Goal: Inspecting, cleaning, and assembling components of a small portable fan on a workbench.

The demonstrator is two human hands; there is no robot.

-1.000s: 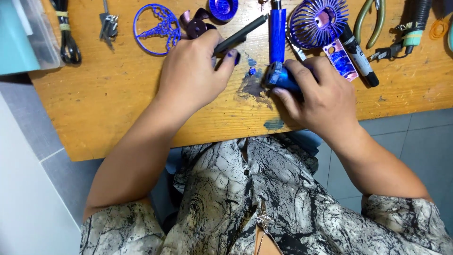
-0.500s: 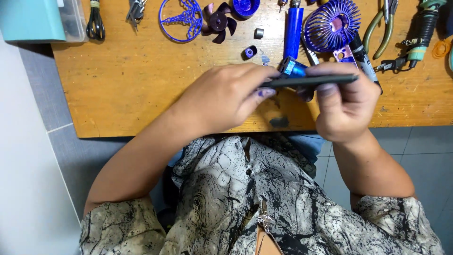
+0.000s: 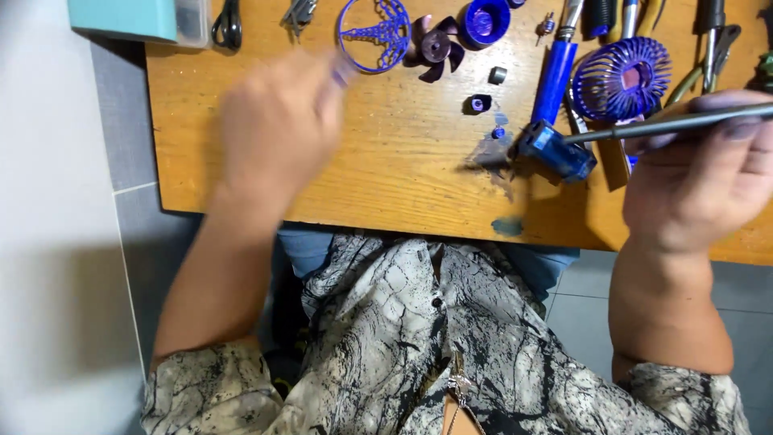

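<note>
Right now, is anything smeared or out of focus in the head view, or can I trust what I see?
Head view: the left hand is heavily motion-blurred, so its fingers cannot be read; the right hand and the dark rod it holds are slightly soft; the wooden table, blue fan grille and fan blade are sharp; lighting is even, with no strong glare.

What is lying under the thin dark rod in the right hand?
Under the thin dark rod in the right hand lie a small blue block and a round blue grille. The fingers cover the rod's far end.

Wooden table (image 3: 386,169): blue fan grille (image 3: 620,78), fan blade (image 3: 436,47), pliers (image 3: 713,48).
</note>
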